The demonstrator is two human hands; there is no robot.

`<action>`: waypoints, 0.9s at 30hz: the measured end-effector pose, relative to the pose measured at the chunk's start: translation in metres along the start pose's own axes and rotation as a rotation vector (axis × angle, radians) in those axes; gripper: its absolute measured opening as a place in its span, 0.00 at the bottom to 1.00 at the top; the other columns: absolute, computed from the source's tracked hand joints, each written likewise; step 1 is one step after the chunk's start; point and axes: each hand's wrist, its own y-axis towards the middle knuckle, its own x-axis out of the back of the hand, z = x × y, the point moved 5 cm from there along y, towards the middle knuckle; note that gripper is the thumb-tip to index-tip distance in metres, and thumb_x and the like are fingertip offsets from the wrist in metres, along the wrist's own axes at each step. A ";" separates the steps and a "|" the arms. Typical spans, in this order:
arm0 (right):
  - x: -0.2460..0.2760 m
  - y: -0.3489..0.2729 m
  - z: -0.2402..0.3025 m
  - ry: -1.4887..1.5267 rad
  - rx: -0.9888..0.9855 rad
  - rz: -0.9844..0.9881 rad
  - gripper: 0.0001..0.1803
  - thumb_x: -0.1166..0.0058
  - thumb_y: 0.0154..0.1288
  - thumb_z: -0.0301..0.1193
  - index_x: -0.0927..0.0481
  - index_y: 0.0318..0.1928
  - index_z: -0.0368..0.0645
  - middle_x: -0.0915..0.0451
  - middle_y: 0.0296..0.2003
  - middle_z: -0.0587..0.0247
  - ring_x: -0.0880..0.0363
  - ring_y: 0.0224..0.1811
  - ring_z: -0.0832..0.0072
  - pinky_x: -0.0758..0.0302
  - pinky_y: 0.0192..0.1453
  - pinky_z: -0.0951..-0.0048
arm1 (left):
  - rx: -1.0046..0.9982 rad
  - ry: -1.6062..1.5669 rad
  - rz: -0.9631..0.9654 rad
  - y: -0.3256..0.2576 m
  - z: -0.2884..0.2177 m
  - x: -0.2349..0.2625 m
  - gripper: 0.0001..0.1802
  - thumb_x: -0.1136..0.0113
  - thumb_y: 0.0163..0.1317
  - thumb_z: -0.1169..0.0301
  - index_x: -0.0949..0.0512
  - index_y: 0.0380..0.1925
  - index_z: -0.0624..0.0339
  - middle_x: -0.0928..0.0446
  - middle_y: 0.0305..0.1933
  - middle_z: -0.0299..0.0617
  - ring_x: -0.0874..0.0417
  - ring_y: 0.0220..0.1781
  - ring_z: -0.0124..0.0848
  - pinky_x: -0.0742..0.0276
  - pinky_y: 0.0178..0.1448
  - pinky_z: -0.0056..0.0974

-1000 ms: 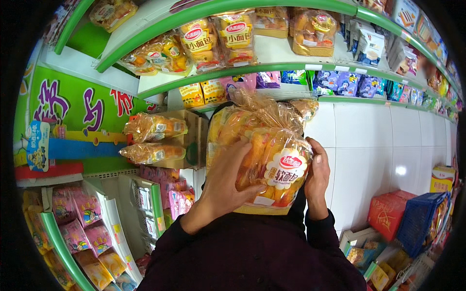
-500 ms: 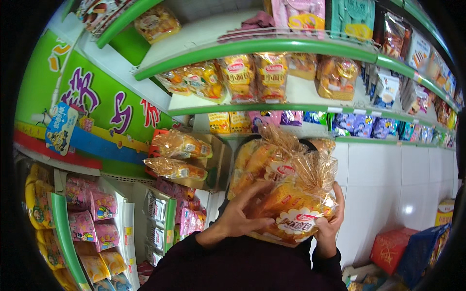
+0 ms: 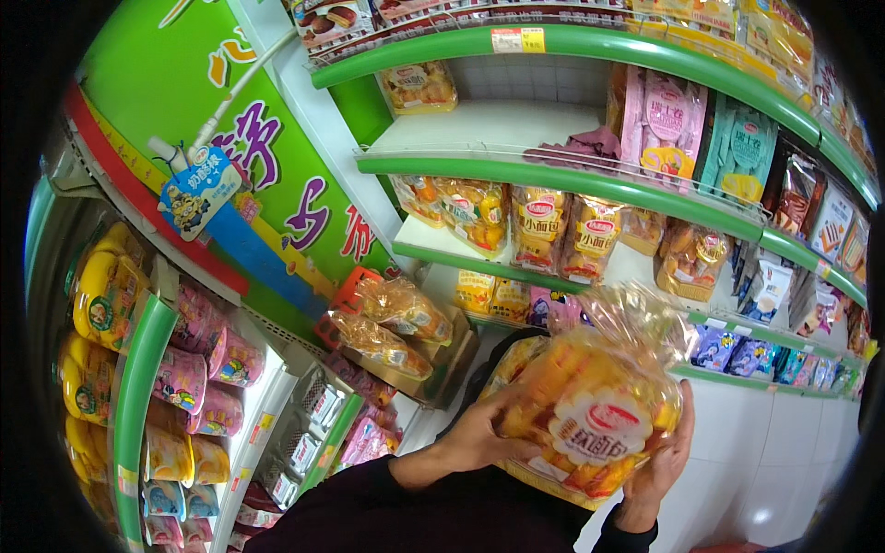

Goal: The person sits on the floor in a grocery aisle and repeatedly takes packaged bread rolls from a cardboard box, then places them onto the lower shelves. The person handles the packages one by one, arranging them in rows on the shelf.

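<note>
I hold a clear plastic bag of small golden buns with a red and white label, raised in front of the shelves. My left hand grips its left side and my right hand cups its lower right edge. Its twisted top reaches up toward the green-edged shelf. Similar bags of buns stand in a row on the shelf just above.
A cardboard box with two bags of bread sits left of my hands. Pink and teal snack packs fill the upper shelf. Yellow and pink packets line a rack at far left. A white tiled wall lies at lower right.
The view has tilted upward and left, showing higher shelves. The bag in both hands now sits lower right in the picture; my grip on it is the same.
</note>
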 end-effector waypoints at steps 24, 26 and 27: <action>-0.043 -0.009 -0.006 -0.761 0.259 0.217 0.45 0.26 0.57 0.22 0.35 0.73 0.28 0.21 0.61 0.44 0.19 0.62 0.56 0.24 0.69 0.59 | -0.270 0.293 -0.119 0.009 -0.030 0.014 0.71 0.17 0.58 0.60 0.65 0.84 0.64 0.53 0.86 0.62 0.50 0.88 0.50 0.46 0.86 0.56; -0.068 -0.001 0.003 -0.815 0.316 0.336 0.41 0.20 0.53 0.28 0.26 0.67 0.33 0.19 0.57 0.44 0.16 0.53 0.49 0.19 0.58 0.54 | -0.304 0.246 -0.117 0.013 -0.034 0.013 0.72 0.16 0.56 0.60 0.64 0.84 0.65 0.55 0.87 0.61 0.51 0.89 0.49 0.47 0.87 0.55; -0.075 0.000 0.006 -0.823 0.438 0.387 0.42 0.19 0.51 0.29 0.25 0.66 0.36 0.19 0.57 0.44 0.16 0.52 0.49 0.19 0.56 0.54 | -0.322 0.232 -0.122 0.014 -0.037 0.013 0.73 0.16 0.55 0.60 0.64 0.84 0.65 0.55 0.87 0.61 0.52 0.89 0.48 0.47 0.87 0.55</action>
